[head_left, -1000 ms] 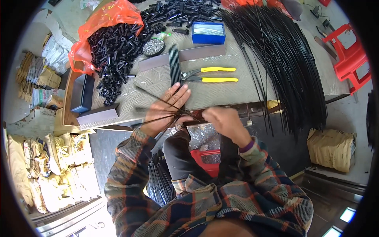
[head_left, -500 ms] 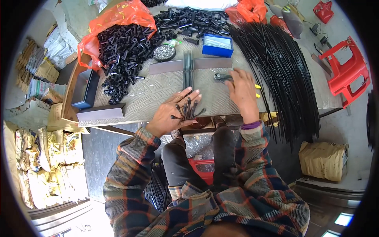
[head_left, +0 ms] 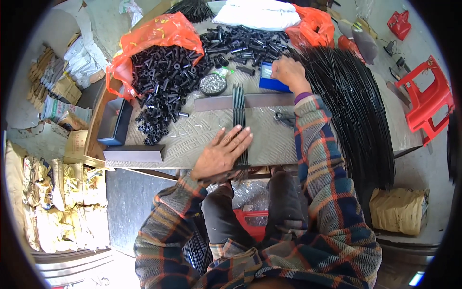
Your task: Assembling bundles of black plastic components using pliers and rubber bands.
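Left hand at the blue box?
No, the left hand lies over the thin dark rods; the right hand is at the blue box.

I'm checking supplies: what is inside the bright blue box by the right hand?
Pale contents show at the left end of the bright blue box. The right hand covers much of the rest, so what lies beneath it cannot be seen.

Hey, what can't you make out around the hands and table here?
All in the head view:
Right hand: fingertips hidden by the hand itself, at the blue box; any grip is unclear.
Pliers: handles hidden behind the right sleeve.
Rods: partly covered by the left hand.
Dark thing below that hand: blurred beyond telling its shape.
Black bundle at the back: cut off by the top edge.
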The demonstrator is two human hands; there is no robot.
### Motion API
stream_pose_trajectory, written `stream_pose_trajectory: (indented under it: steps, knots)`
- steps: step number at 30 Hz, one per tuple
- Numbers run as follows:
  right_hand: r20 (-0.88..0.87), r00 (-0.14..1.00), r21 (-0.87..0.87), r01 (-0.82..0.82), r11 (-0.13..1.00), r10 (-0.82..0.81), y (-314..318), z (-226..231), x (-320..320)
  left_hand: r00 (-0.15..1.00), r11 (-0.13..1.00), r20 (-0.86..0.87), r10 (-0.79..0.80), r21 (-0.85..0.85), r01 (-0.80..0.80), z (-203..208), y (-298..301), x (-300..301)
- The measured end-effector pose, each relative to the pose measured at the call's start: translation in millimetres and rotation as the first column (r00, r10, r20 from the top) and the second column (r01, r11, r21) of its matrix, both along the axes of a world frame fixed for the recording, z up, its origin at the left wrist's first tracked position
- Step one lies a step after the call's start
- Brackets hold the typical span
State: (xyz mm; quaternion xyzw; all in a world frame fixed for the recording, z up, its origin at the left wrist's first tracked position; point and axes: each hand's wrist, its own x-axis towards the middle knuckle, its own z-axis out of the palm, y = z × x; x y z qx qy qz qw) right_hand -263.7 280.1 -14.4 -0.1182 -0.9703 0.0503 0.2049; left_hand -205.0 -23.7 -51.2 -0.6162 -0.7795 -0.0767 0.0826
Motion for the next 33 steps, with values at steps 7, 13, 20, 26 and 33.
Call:
stream_pose_trajectory:
  steps: [7,13,20,26,33]
  knots:
    - [-0.191,0.98,0.116,-0.031,0.993,0.053,-8.4,-20.9,-2.0,0.999,0.999,-0.002,0.033,-0.025,-0.033,1.2,-1.4,0.5]
    - [-0.11,0.993,-0.013,-0.055,0.998,0.053,6.0,-20.2,-2.1,0.997,0.997,0.064,0.041,-0.065,-0.036,2.7,6.5,0.1]
    - [-0.292,0.956,0.159,0.007,0.987,0.04,-4.2,-21.8,1.1,0.996,0.999,0.085,0.038,-0.014,-0.037,7.8,5.8,4.9]
    - [-0.399,0.853,-0.224,-0.448,0.866,0.338,-29.1,-1.9,9.7,0.996,0.994,-0.014,0.086,-0.068,-0.086,3.6,8.9,3.9]
    - [-0.005,0.876,-0.325,-0.458,0.827,0.483,-51.9,-21.2,5.9,0.989,0.985,0.041,0.145,-0.097,-0.141,0.5,9.8,1.1]
